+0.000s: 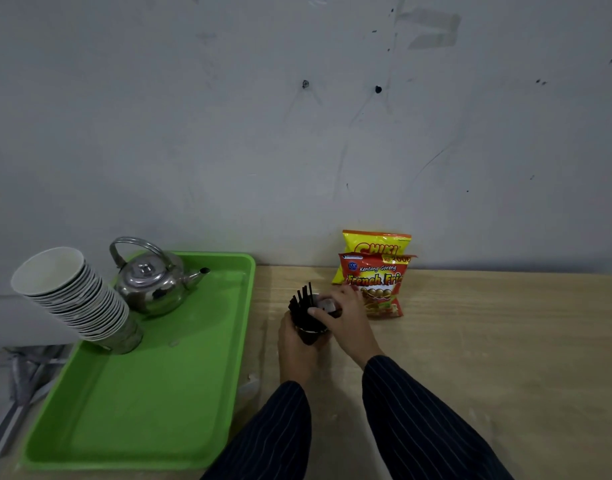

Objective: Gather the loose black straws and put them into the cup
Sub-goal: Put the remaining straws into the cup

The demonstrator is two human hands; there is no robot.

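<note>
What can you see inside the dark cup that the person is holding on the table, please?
Black straws stand in the dark cup, fanning out above its rim. The left hand wraps the cup's side and the right hand covers part of its mouth, so the bottom and the straw count stay hidden.

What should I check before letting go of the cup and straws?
1. Cup held: ok, left hand wraps its side.
2. Straws in the cup: ok, a bunch stands in it, fanned to the left.
3. Right hand on the bunch: ok, fingers at the rim; whether its grip is closed on straws, cannot tell.
4. Loose straws left on the table: ok, none visible.
5. Cup base flat on the table: cannot tell, the left hand hides it.
6. Room around the cup: ok, snack bags and tray stand apart.
</note>
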